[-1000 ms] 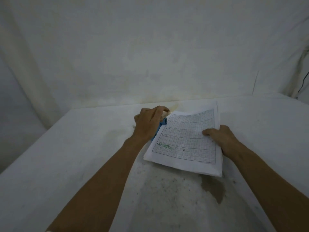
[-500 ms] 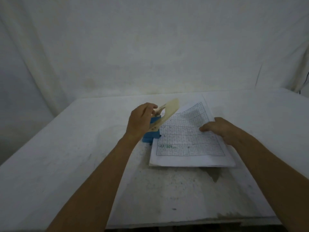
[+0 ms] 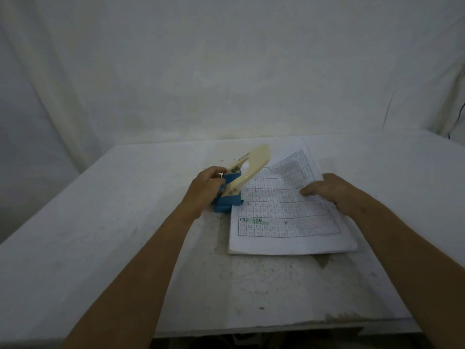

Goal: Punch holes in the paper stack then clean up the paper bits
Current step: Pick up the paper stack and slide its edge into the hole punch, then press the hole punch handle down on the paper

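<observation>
A stack of printed grid sheets [image 3: 284, 222] lies on the white table [image 3: 125, 235], its left edge tucked into a hole punch [image 3: 234, 195]. The punch has a blue base and a cream lever that stands raised over the paper's top left corner. My left hand [image 3: 205, 190] grips the back of the punch on its left side. My right hand [image 3: 329, 192] lies flat on the right half of the stack, fingers pointing left. Small dark specks dot the table in front of the punch.
A white cloth backdrop [image 3: 226, 71] hangs close behind the table. The table's front edge [image 3: 276, 328] runs near the bottom of the view, with a worn brown patch [image 3: 324, 260] beside the paper's near right corner. A dark cable [image 3: 455, 122] hangs at the far right.
The cream lever, pressed down under my left hand a second ago, has sprung up. My left hand slid from the lever top to the punch's back. The stack turned slightly.
</observation>
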